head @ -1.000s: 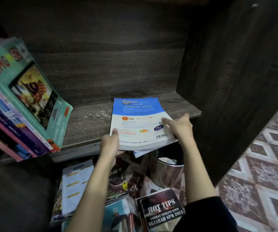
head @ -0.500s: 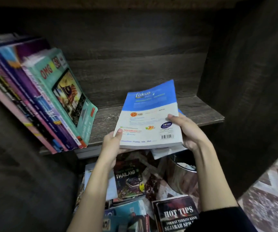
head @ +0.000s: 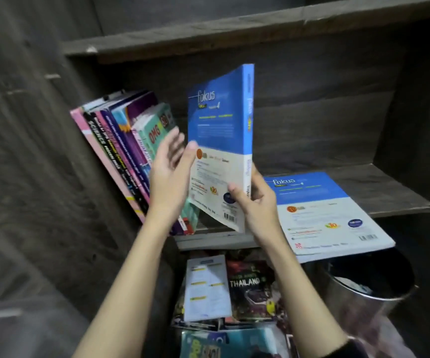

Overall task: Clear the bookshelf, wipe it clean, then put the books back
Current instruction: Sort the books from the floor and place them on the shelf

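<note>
A blue and white "fokus" book [head: 221,125] stands nearly upright above the dark wooden shelf [head: 379,187]. My right hand [head: 255,202] grips its lower spine edge. My left hand [head: 168,169] has straight fingers behind the book's left edge and its thumb on the cover. A row of leaning books [head: 121,146] fills the shelf's left part, with a teal "OMG" book [head: 157,127] at its right end. A second "fokus" book [head: 327,215] lies flat on the shelf at the right, overhanging the front edge.
Below the shelf, several books lie piled on the floor, among them a "THAILAND" book [head: 250,285] and a white booklet [head: 206,285]. A metal bin [head: 364,293] stands at the lower right. Another shelf board [head: 208,34] runs above.
The top "fokus" book has been lifted off the second one and turned from flat to nearly upright, moving left toward the leaning row. My left hand shifted from its bottom corner to its left edge.
</note>
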